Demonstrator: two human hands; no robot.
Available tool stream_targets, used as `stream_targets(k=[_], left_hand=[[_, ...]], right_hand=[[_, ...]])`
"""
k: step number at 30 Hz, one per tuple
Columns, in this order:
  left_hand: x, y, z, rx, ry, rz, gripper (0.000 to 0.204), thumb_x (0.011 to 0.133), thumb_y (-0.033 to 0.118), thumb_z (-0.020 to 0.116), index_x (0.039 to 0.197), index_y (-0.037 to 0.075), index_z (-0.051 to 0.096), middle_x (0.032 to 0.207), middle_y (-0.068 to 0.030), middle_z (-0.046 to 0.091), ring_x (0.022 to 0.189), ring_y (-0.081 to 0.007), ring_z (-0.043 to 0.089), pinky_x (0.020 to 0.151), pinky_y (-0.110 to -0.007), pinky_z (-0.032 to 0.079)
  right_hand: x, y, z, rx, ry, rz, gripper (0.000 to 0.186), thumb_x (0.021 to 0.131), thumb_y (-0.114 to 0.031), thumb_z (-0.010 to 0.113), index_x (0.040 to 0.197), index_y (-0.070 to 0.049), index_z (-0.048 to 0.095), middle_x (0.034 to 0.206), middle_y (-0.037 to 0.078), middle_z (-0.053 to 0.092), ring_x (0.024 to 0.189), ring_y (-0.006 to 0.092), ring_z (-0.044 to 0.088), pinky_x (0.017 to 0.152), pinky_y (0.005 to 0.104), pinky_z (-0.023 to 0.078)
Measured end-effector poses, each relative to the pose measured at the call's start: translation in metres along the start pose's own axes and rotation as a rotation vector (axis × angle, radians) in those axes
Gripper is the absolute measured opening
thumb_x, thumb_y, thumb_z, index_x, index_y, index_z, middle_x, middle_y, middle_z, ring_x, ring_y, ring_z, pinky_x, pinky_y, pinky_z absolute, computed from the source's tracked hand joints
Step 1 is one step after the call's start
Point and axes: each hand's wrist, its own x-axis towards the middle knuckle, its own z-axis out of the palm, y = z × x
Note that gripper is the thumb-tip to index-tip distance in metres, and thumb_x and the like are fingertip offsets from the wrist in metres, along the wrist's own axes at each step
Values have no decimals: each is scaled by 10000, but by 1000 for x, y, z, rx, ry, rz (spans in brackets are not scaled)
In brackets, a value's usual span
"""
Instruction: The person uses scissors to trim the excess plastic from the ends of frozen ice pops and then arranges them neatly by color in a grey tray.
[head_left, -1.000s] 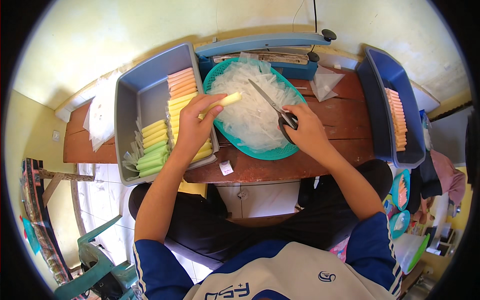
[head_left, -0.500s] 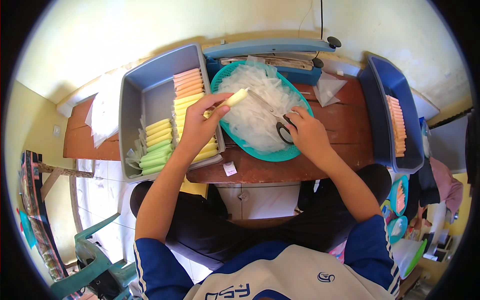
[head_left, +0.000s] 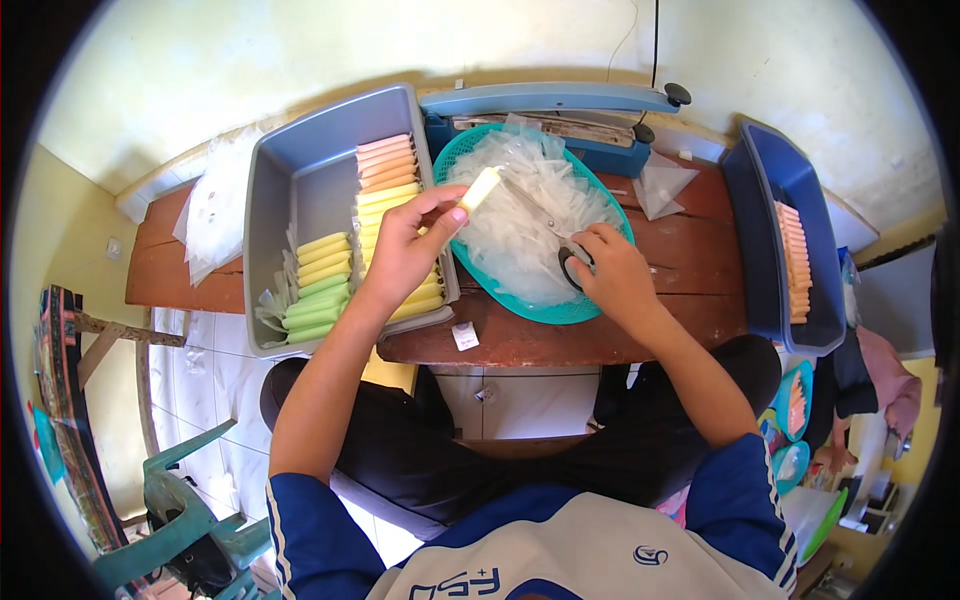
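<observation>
My left hand (head_left: 418, 245) pinches a pale yellow tube-shaped stick (head_left: 480, 190), which looks wrapped in clear plastic, tilted with its upper end away from me. Gripped by the handles in my right hand (head_left: 615, 265) is a pair of scissors (head_left: 548, 219) with black handles. Its blade tips point up and left, at the stick's upper end. Beneath both lies a teal plastic basket (head_left: 565, 314) heaped with clear plastic scraps (head_left: 520, 262). To the left, a grey tub (head_left: 310, 165) holds rows of wrapped sticks in pink, orange, yellow (head_left: 325, 258) and green (head_left: 315, 312).
A blue bar heat sealer (head_left: 560, 97) stands behind the basket. At the right, a dark blue tub (head_left: 755, 240) contains peach-coloured sticks (head_left: 792, 260). Clear plastic sheets (head_left: 215, 210) lie at the table's left end. A person (head_left: 880, 375) is at the far right.
The scissors' handles have drawn closer together in my right hand. The stick's upper end has shifted slightly, and its thin tip of plastic no longer shows. The whole view has moved a little.
</observation>
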Motion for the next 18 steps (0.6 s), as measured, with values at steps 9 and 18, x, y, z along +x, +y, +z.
stream_targets(k=[9, 18], left_hand=[[7, 31, -24, 96, -194, -97, 304, 891, 108, 715, 1184, 57, 651, 930, -35, 696, 818, -82, 616, 728, -247, 492], [3, 29, -67, -33, -200, -218, 196, 912, 100, 688, 1057, 17, 586, 950, -74, 682, 907, -117, 631, 784, -266, 494]], right_hand=[[51, -56, -6, 847, 51, 65, 469, 831, -46, 727, 1270, -39, 562, 1102, 135, 630, 873, 171, 671, 727, 286, 561], [105, -105, 37, 1270, -194, 144, 343, 872, -55, 701, 1176, 49, 579, 1030, 105, 680, 884, 141, 676, 754, 266, 542]])
